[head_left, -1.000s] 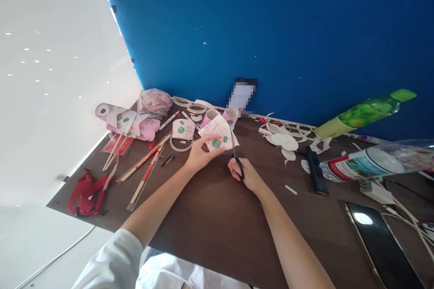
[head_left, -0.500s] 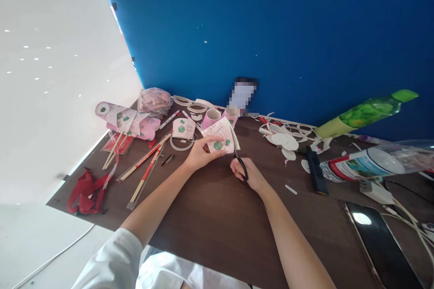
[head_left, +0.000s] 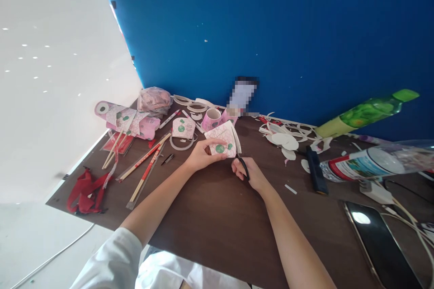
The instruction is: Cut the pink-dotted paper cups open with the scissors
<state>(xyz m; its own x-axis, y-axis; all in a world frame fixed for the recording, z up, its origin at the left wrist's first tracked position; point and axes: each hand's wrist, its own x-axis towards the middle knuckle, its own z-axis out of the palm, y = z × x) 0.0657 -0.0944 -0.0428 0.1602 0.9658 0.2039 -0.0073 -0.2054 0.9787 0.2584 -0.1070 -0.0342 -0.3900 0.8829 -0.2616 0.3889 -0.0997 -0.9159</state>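
Over the dark brown tabletop (head_left: pixel 210 230), the left-hand grip (head_left: pixel 202 156) is pinching a green-printed, pink-and-white paper piece (head_left: pixel 219 134) extending far and right; the right-hand grip (head_left: pixel 251 174) is clasping black-handled scissors (head_left: pixel 243 163), their long axis pointing far against its right edge.

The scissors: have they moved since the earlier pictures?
Yes, slightly to the right: the scissors are now a little nearer the white paper discs.

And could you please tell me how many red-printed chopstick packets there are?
2: the nearer packet lies beside the left forearm, the farther packet left of that; others may be hidden.
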